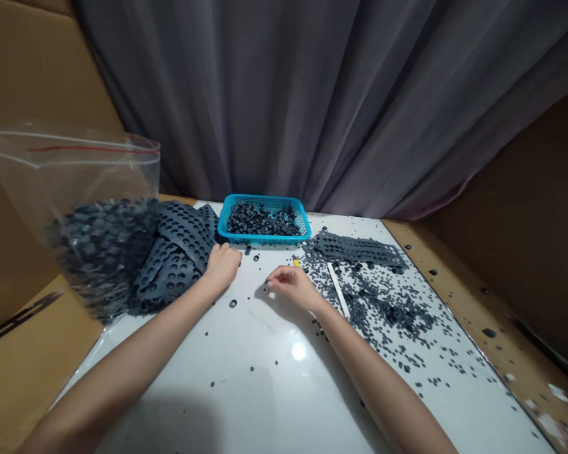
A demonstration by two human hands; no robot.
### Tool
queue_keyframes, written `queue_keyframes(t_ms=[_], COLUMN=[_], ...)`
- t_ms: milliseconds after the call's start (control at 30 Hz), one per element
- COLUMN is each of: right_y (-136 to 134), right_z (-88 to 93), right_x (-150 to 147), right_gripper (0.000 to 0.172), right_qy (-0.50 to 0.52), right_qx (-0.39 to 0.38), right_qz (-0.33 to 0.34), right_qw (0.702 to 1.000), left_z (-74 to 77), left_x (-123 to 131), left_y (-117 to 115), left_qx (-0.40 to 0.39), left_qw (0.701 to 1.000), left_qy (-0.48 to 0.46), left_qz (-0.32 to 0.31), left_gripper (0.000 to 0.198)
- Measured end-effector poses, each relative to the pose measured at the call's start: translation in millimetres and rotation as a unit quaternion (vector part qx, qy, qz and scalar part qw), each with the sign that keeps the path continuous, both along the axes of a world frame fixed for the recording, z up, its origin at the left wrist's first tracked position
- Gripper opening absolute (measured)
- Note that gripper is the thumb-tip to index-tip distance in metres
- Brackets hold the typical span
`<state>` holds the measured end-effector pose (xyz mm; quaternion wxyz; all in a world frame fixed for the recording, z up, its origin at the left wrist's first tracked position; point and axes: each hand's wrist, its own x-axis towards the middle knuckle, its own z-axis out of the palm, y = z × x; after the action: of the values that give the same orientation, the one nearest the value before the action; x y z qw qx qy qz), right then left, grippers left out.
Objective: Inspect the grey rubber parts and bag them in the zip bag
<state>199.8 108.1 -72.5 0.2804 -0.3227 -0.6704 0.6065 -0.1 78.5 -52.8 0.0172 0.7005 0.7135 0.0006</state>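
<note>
Blue basket (265,240): upper centre of the frame, latticed plastic, heaped with chunky black pieces (260,219).
Zip bag (94,169): left of the frame, clear plastic with a red line, roughly half full of dark blocks (106,236).
Perforated sheets (175,252): beside the bag, dark, matte, round-holed, piled in folds.
Left hand (224,263): fingers curled near the basket's lower left corner; contents cannot be told.
Right hand (288,282): mid-frame, pinching a small black piece (267,282) above the worktop (265,403).
Loose discs (407,315): scattered right.
</note>
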Motion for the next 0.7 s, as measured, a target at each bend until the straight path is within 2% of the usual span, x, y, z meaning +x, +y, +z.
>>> queue_keyframes(t_ms=[167,233,333,500,567,600,633,700], right_y=[-16.4,-25.8,-40.0,-53.8,-51.7,-48.2,-42.9,-28.2], right_z=[23.0,34.5,50.6,63.5,59.8,55.7,50.5,38.4], right_x=[0.3,1.5,4.2,5.6,4.4,3.9,4.1,7.0], right_gripper=[0.020,0.020,0.023,0.028,0.029,0.030,0.030,0.028], right_qy=[0.109,0.176,0.261,0.275,0.262,0.243,0.209,0.080], right_qx=[-0.115,-0.217,-0.356,-0.413,-0.417,-0.403,-0.369,-0.214], right_qz=[-0.019,0.002,0.050,0.074,0.064,0.052,0.036,-0.008], right_qw=[0.987,0.960,0.896,0.865,0.868,0.881,0.905,0.973], left_z=[-2.1,-2.5,0.7,24.4,33.5,36.1,37.2,35.2], left_x=[-1.3,-0.7,1.6,0.4,-3.8,-5.9,-7.3,-7.3], left_y=[3.0,2.6,0.8,-7.7,-15.4,-20.1,-25.2,-35.0], left_qx=[0.034,0.041,0.054,0.081,0.041,-0.006,-0.062,-0.169], left_qw=[0.999,0.999,0.998,0.992,0.987,0.982,0.975,0.962], left_qy=[-0.019,-0.027,-0.042,-0.082,-0.127,-0.157,-0.182,-0.196], left_qz=[-0.005,-0.009,-0.015,-0.048,-0.087,-0.101,-0.108,-0.091], left_gripper=[0.017,0.017,0.019,0.030,0.027,0.025,0.024,0.026])
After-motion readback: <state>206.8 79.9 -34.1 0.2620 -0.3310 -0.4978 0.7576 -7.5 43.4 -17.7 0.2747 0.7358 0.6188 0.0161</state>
